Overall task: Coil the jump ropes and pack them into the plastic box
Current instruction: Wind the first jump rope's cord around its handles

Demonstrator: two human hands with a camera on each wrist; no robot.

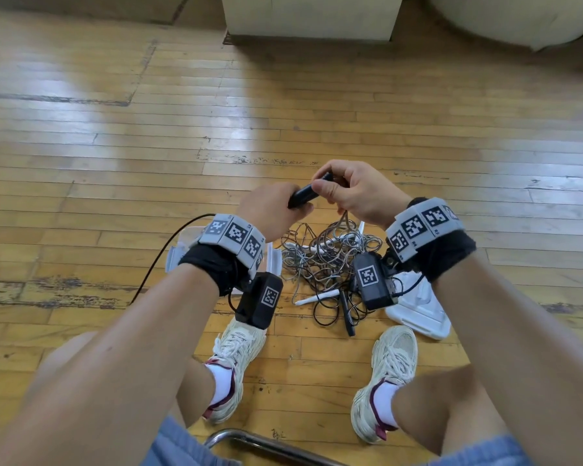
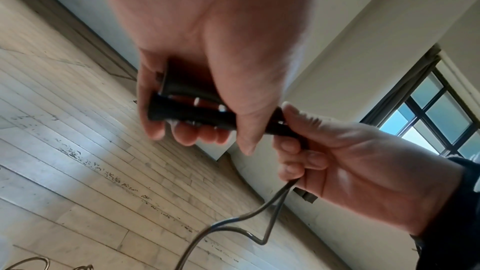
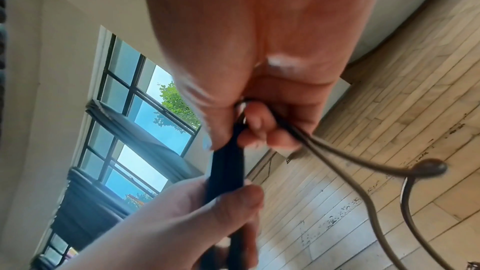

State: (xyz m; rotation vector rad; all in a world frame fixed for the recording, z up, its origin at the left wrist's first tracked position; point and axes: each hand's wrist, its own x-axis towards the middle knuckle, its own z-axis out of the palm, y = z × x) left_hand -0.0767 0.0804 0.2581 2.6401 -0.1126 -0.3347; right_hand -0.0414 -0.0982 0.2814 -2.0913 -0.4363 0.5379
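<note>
Black rope handles (image 1: 305,195) over tangled ropes (image 1: 327,260)

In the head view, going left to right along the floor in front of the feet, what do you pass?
plastic box → tangled pile of jump ropes → white lid

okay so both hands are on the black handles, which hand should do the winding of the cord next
Probably the right hand: its fingers already pinch the cord where it leaves the black handles. The left hand grips the handles, so it can hold them steady.
</note>
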